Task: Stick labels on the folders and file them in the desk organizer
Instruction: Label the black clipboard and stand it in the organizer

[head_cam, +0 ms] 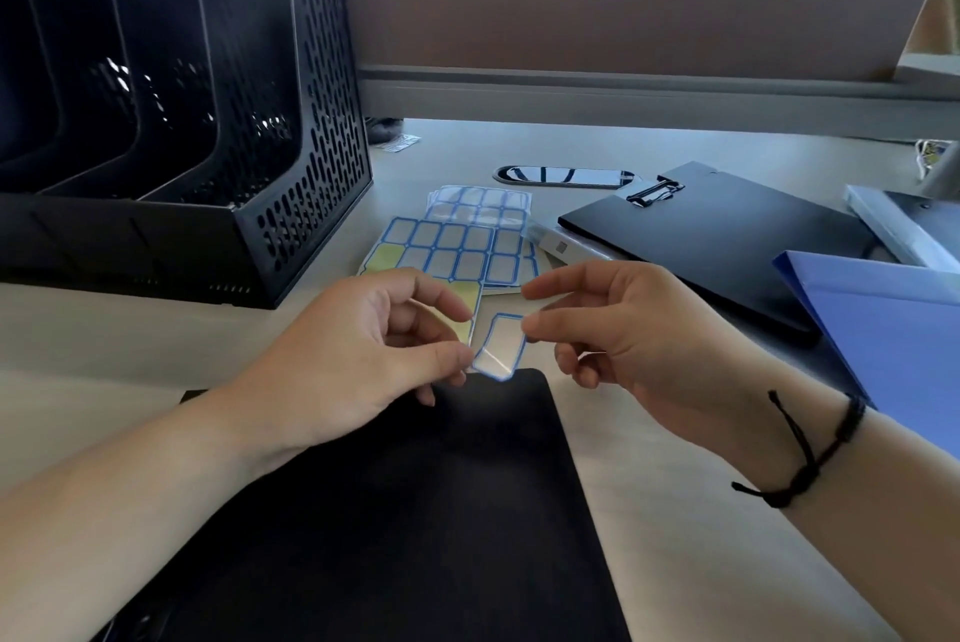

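A white label with a blue border hangs in the air above the top edge of a black folder lying in front of me. My left hand pinches the label's lower left corner between thumb and fingers. My right hand pinches its upper right corner. Behind the hands lie sheets of blue-bordered labels, with some labels gone and yellow backing showing. The black mesh desk organizer stands at the back left, its slots dark.
A black clipboard folder and a blue folder lie to the right. A clear sleeve sticks out beneath the clipboard. An oval cable grommet sits in the desk behind the label sheets. A partition wall closes the back.
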Tool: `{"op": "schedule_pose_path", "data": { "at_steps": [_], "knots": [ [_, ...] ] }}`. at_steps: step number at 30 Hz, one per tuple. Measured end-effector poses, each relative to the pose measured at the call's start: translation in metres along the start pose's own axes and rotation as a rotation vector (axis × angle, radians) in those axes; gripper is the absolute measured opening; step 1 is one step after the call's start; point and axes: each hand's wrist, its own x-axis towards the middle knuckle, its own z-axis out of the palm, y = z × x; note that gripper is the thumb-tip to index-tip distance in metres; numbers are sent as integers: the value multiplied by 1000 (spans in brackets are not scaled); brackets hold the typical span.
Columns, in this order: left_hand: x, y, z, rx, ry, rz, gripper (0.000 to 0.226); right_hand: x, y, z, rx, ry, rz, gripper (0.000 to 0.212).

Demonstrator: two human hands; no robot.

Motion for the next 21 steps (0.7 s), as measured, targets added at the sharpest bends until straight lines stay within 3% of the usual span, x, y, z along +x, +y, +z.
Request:
{"op": "schedule_pose_path", "data": {
  "at_steps": [14, 21],
  "knots": [
    [1, 5, 0, -127, 72, -46, 22, -4, -1, 5, -8, 9, -14, 15],
    [-3, 6, 3, 28, -25, -35, 28, -3, -2, 6, -143, 57, -118, 20]
  ]
}}
